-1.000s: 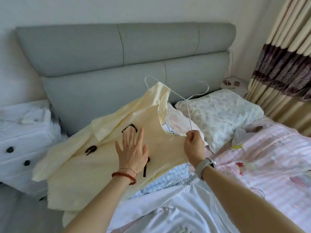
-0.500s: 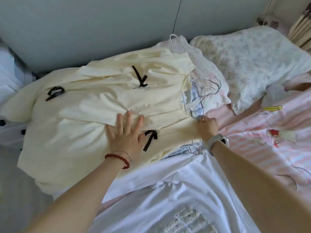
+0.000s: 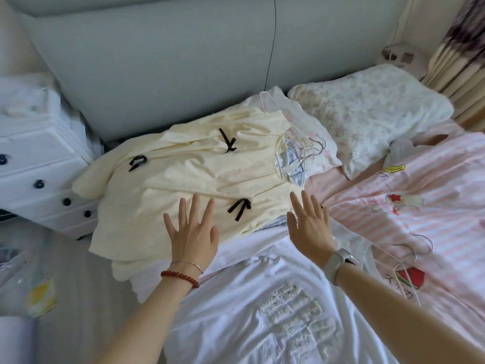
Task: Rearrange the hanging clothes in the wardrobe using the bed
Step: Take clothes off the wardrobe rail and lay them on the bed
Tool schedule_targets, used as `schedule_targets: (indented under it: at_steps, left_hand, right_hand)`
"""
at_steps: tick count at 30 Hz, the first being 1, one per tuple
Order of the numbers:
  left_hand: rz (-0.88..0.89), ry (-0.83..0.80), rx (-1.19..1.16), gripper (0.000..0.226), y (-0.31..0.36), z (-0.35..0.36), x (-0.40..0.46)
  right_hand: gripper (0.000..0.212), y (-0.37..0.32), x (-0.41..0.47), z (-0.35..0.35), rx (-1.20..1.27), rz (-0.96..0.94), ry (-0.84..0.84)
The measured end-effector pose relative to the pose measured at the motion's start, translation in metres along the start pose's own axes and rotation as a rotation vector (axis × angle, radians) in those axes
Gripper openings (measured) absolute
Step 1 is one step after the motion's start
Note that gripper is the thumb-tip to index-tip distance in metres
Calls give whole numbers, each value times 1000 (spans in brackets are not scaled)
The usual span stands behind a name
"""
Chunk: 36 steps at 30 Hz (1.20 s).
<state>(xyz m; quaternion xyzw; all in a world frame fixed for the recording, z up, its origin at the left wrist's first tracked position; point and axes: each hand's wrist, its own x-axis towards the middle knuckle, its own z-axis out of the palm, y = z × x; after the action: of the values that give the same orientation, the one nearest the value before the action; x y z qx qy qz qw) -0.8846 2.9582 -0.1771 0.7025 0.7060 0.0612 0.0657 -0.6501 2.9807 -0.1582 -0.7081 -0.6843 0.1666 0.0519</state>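
Note:
A cream dress with black bows [image 3: 183, 174] lies spread on the bed's left side, on a white wire hanger [image 3: 266, 101] whose hook pokes out at its top. My left hand [image 3: 193, 232] hovers open over the dress's lower part, fingers spread. My right hand [image 3: 309, 224] is open beside the dress's right edge, holding nothing. A white garment with lace trim [image 3: 275, 306] lies nearer me. Other hangers [image 3: 315, 145] and a blue-white garment [image 3: 294, 164] show under the dress's right side.
The bed has a pink striped cover [image 3: 409, 211] and a floral pillow [image 3: 367, 109] against a grey padded headboard [image 3: 170, 61]. A white drawer unit [image 3: 34, 164] stands left of the bed. Curtains [image 3: 459, 61] hang at far right. Another wire hanger [image 3: 404, 274] lies on the cover.
The cream dress went from held up in the air to lying flat on the bed. My right hand let go of the hanger and both hands have lifted off, open.

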Motion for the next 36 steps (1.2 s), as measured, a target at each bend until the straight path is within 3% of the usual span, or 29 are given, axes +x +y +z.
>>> schedule_targets:
  at_steps: [4,11,15,19,22,26,31,36]
  left_hand:
    - [-10,35,-23,48,7,-18,-79]
    - [-187,89,-167,45,55,-90,-270]
    - [-173,142,-132,43,64,-120,-394]
    - [-294,107,-121,47,43,-132,-518]
    - [-368,171,-122,45,25,-132,-608]
    - [-530,272,-86,37,-3,-130,-715]
    - [-686,511,-6,29,-51,-166,-837]
    - [-1003,533,168,37,-109,-209,-967]
  right_hand:
    - [52,-11,-92,-15,-3,-46,-64]
    - [49,-28,-275,-49,-9,-215,-81]
    - [48,-42,-386,-58,-95,-468,-93]
    - [66,-68,-480,-45,-162,-697,-164]
    - [47,-96,-543,-20,-187,-910,-168]
    - [35,-140,-615,5,-87,-1277,-220]
    - [39,-218,-714,29,-66,-1606,-293]
    - [42,-315,-829,55,-34,-1805,-310]
